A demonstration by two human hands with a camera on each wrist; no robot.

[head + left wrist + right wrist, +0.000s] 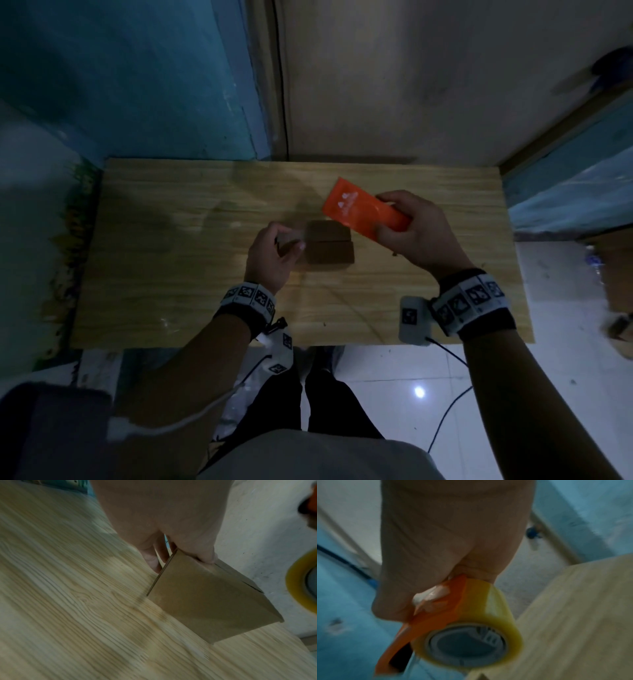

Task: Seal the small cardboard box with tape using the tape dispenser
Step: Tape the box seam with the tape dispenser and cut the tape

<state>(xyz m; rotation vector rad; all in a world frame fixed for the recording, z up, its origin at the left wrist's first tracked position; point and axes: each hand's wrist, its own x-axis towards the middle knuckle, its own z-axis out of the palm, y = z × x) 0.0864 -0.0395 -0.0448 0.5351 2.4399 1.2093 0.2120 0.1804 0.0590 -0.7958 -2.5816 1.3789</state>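
- On wooden table [171, 260], near its middle: small cardboard box [329, 242], flaps closed, seam between flaps running left to right, long axis also left to right.
- At left end of box: left hand [274, 255], fingers and thumb curled around that end, gripping it; thumb on top edge, fingers [150, 558] down behind the end face.
- Above and right of box, lifted off table: orange tape dispenser [364, 212], gripped by right hand [416, 233] at its near-right end.
- Long axis of dispenser diagonal, free end pointing far-left, over right far corner of box.
- Under dispenser: yellowish tape roll [489, 616] with grey core.
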